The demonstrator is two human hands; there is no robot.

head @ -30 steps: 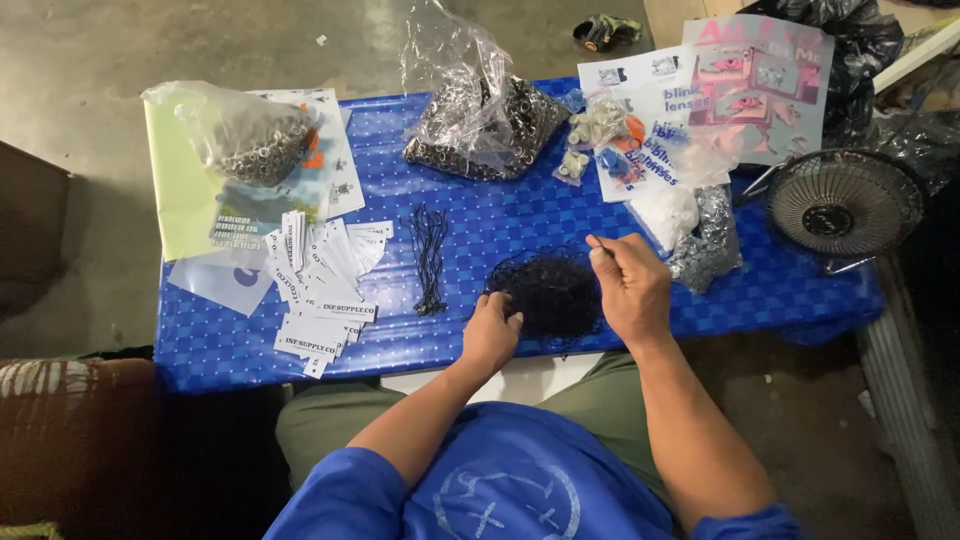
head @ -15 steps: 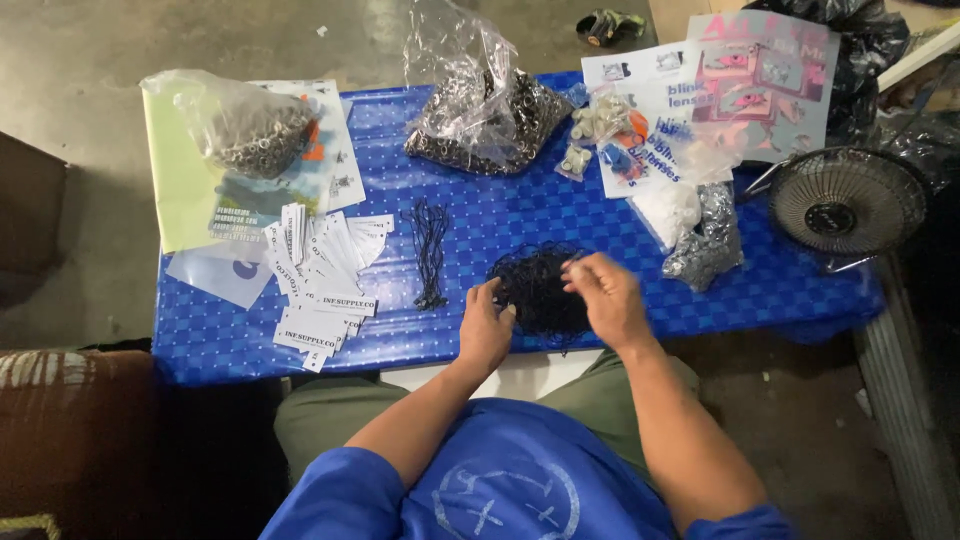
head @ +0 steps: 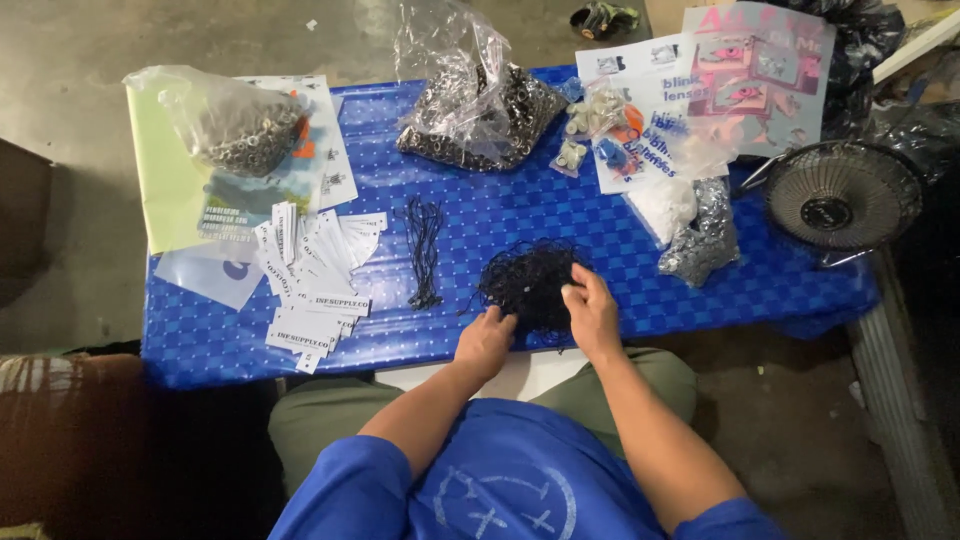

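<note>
Both hands had come down onto the tangled heap of black cords (head: 528, 283), which lay at the near edge of the blue bench (head: 600, 215), just right of centre. One second earlier the right hand (head: 592, 318) had been raised to the right of the heap, pinching what looked like a single strand; now it rested on the heap's right side with fingers curled into the cords — whether it pinched one strand could not be told. The left hand (head: 487, 341) sat at the heap's near-left edge, fingers bent and touching the cords, much where it had been before. Judged from this change, one strand had been dealt with and the hands were back at the heap, sorting for another. A small straightened bundle of black cords (head: 424, 250) lay just left of the heap, apart from it. Further left, a fan of white printed tags (head: 312, 275) lay spread on the bench. At the far side stood two clear bags of small metal rings — one at far left (head: 238, 125), one near the middle (head: 478, 108). A small black fan (head: 838, 200) stood at the right end.
</note>
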